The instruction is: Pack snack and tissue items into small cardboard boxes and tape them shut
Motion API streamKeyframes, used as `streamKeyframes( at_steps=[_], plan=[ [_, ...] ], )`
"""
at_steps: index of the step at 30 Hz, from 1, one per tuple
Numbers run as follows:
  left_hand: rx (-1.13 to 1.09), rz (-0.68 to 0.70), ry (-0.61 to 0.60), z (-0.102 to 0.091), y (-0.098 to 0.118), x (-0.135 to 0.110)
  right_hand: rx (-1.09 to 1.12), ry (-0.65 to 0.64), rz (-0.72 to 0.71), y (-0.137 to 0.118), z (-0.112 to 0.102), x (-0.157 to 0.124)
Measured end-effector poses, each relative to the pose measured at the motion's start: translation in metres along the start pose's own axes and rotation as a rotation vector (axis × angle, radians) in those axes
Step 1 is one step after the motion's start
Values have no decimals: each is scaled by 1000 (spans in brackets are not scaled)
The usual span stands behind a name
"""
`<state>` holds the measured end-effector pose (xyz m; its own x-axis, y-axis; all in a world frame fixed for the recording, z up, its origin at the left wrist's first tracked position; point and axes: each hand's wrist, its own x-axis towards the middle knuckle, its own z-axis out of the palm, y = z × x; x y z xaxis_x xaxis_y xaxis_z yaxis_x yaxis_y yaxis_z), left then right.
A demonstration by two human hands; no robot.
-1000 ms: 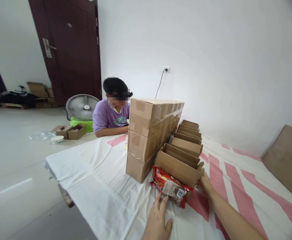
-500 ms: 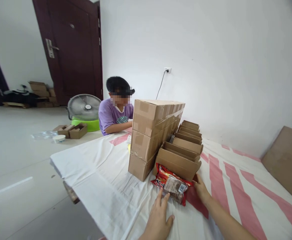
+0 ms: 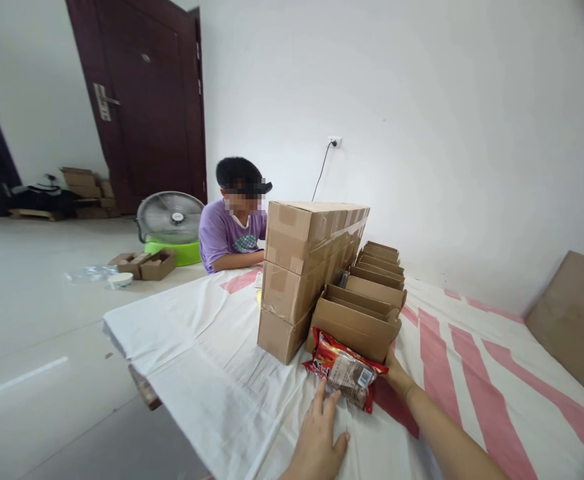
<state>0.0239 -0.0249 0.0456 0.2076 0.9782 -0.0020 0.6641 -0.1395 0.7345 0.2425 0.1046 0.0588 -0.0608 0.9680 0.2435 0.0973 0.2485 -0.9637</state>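
A red foil snack packet (image 3: 345,373) with a barcode leans against the front of the nearest open cardboard box (image 3: 355,327). My left hand (image 3: 319,427) lies at the packet's lower left edge, fingers stretched apart, with fingertips touching or almost touching it. At the packet's right end, by the box's lower right corner, is my right hand (image 3: 397,373). Its fingers are hidden behind the packet and box, so its grip does not show. Further open boxes (image 3: 377,280) stand in a row behind the nearest one.
Taped cartons (image 3: 287,293) form a tall stack left of the open boxes. Across the table, a person in purple (image 3: 229,233) sits partly behind it. The table wears a white and pink cloth (image 3: 212,360). A cardboard sheet (image 3: 572,320) leans at right; a fan (image 3: 169,217) stands on the floor.
My right hand has moved slightly left and its fingers have slipped further out of sight behind the packet's right end and the box corner. My left hand and the packet have barely moved.
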Motion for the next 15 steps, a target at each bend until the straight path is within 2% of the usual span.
streamKeyframes(
  at_steps=[9, 15],
  plan=[
    [-34, -2, -6, -1, 2, -2, -115, 189, -38, 11, -16, 4],
    [-46, -7, -10, -5, 6, -3, -151, 230, -36, 11, -16, 0]
  ],
)
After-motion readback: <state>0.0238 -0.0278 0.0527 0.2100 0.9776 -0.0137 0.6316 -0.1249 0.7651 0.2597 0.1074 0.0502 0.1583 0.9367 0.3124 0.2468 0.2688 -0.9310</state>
